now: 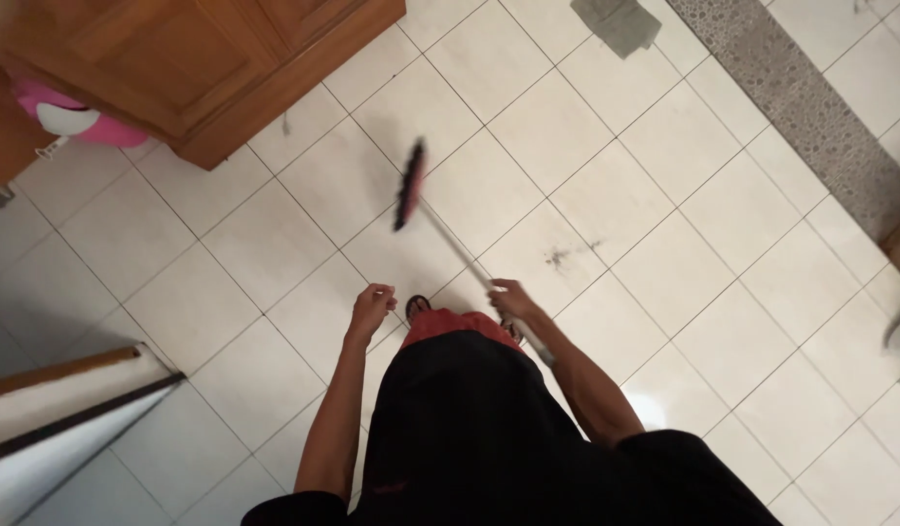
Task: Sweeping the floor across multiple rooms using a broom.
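My right hand [508, 297] grips the pale handle of a broom [448, 237]. Its dark, pinkish brush head [409, 185] hangs blurred just above the white tiled floor [664, 166], ahead of me. My left hand [372, 307] is free beside my waist, fingers loosely curled, holding nothing. Below both hands I see my black shirt, red shorts and one sandalled foot [417, 306].
A wooden cabinet [187, 68] stands at the upper left with a pink object [75, 119] beside it. A dark smudge [567, 255] marks a tile right of the broom. A grey pebbled strip [810, 107] crosses the upper right. A white panel edge [70, 409] sits lower left.
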